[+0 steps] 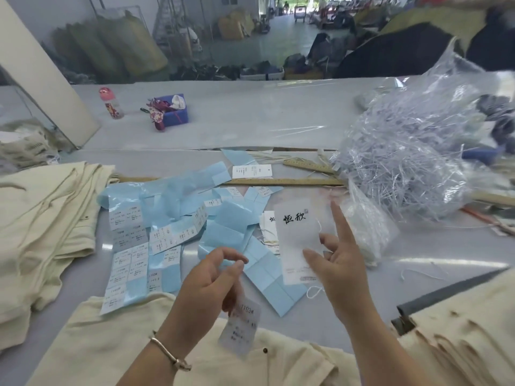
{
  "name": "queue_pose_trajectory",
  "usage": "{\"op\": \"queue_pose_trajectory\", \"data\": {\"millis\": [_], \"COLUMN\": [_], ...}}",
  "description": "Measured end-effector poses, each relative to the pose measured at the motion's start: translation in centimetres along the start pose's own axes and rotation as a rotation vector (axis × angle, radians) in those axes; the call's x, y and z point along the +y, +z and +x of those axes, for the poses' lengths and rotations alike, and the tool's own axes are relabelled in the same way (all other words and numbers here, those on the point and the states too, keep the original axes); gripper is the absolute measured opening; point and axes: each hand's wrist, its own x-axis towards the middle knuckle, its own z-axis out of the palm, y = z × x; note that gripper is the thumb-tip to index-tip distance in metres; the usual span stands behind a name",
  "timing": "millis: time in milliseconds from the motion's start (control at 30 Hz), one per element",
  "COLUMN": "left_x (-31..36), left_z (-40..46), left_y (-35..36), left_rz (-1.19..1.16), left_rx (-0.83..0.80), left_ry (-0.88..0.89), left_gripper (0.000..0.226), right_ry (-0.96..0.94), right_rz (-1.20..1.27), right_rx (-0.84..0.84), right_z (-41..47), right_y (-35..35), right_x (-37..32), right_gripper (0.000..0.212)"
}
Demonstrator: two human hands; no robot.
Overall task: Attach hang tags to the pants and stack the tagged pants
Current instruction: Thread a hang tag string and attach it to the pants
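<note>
Two hands: left hand one sticker, right hand one hang tag.

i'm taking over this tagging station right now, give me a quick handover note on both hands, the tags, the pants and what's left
Left hand: holds a small printed sticker label that hangs below its fingers.
Right hand: holds the white hang tag upright, index finger extended; the tag's white string dangles loose.
Pants: one cream pair lies flat right in front; folded cream pants piled at left, more at right.
Blue label sheets are spread mid-table.
Done: tag and label picked up.
Left: probably join label to tag, attach it to the front pair, stack it.
</note>
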Motion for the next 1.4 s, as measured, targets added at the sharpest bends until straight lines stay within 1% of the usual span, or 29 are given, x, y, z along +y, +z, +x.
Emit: {"op": "queue_pose_trajectory", "data": {"millis": [33, 67, 100, 167, 200, 233, 367, 433, 500, 533, 567, 600, 667, 767, 900, 967, 1033, 1133, 1200, 1267, 1400], "left_x": [0.6, 1.1, 1.6, 2.1, 2.2, 2.1, 1.7, 1.5, 1.1, 1.0, 0.9, 0.8, 0.7, 0.7, 0.8, 1.0, 1.2, 1.6, 1.8, 1.9, 1.6], "left_z": [-0.8, -1.5, -2.2, -3.7, -4.4, -5.2, -8.6, -10.3, -11.8, -12.5, -13.1, -13.7, -14.8, -16.2, -17.2, -17.5, -17.6, -17.4, -17.3, -17.2, -17.4], "left_y": [-0.4, -0.6, -0.8, -0.8, -0.8, -0.9, -2.1, -3.1, -4.3, -4.9, -5.5, -6.1, -7.1, -8.1, -8.2, -8.0, -7.7, -7.2, -6.9, -6.8, -6.6], "left_rz": [-0.013, -0.013, -0.003, 0.032, 0.054, 0.072, 0.076, 0.06, 0.033, 0.02, 0.012, 0.01, 0.014, 0.017, 0.009, 0.013, 0.021, 0.039, 0.038, 0.027, 0.016], "left_rx": [-0.062, -0.132, -0.201, -0.313, -0.354, -0.389, -0.518, -0.567, -0.606, -0.618, -0.622, -0.621, -0.616, -0.612, -0.59, -0.562, -0.54, -0.486, -0.447, -0.427, -0.42], "left_ry": [-0.014, -0.021, -0.027, -0.044, -0.055, -0.067, -0.139, -0.154, -0.14, -0.123, -0.106, -0.091, -0.067, -0.03, 0.021, 0.033, 0.045, 0.086, 0.102, 0.108, 0.082], "left_gripper": [0.016, 0.02, 0.023, 0.025, 0.025, 0.027, 0.031, 0.033, 0.036, 0.036, 0.037, 0.036, 0.035, 0.033, 0.03, 0.028, 0.031, 0.036, 0.04, 0.042, 0.043], "right_ry": [0.011, 0.028, 0.048, 0.048, 0.03, 0.013, 0.017, 0.038, 0.051, 0.053, 0.054, 0.053, 0.044, 0.058, 0.084, 0.07, 0.041, -0.019, -0.056, -0.113, -0.267], "right_rz": [-0.064, -0.144, -0.205, -0.301, -0.338, -0.361, -0.396, -0.369, -0.346, -0.311, -0.26, -0.212, -0.132, -0.026, 0.104, 0.146, 0.154, 0.113, 0.048, -0.094, -0.373], "right_rx": [0.017, 0.041, 0.06, 0.059, 0.045, 0.026, -0.12, -0.183, -0.209, -0.223, -0.235, -0.245, -0.262, -0.27, -0.28, -0.276, -0.284, -0.303, -0.273, -0.232, -0.211], "right_z": [-1.7, -3.2, -4.7, -7.6, -9.1, -10.4, -15.3, -17.3, -19.3, -20.2, -21.0, -21.7, -23.0, -24.3, -25.0, -25.0, -25.0, -25.0, -25.2, -25.5, -26.2], "right_y": [0.2, 0.4, 0.7, 1.6, 2.1, 2.5, 4.8, 6.1, 7.4, 7.9, 8.3, 8.6, 9.1, 9.8, 9.9, 9.6, 9.2, 8.6, 8.5, 8.5, 8.5], "right_x": [-0.3, -0.6, -0.8, -1.4, -1.6, -2.0, -3.7, -4.6, -5.3, -5.7, -6.0, -6.3, -6.8, -7.3, -7.5, -7.6, -7.8, -8.0, -7.9, -8.2, -8.7], "right_gripper": [0.088, 0.081, 0.067, 0.034, 0.022, 0.019, 0.025, 0.022, 0.021, 0.016, 0.011, 0.01, 0.014, 0.025, 0.023, 0.025, 0.028, 0.03, 0.035, 0.038, 0.033]}}
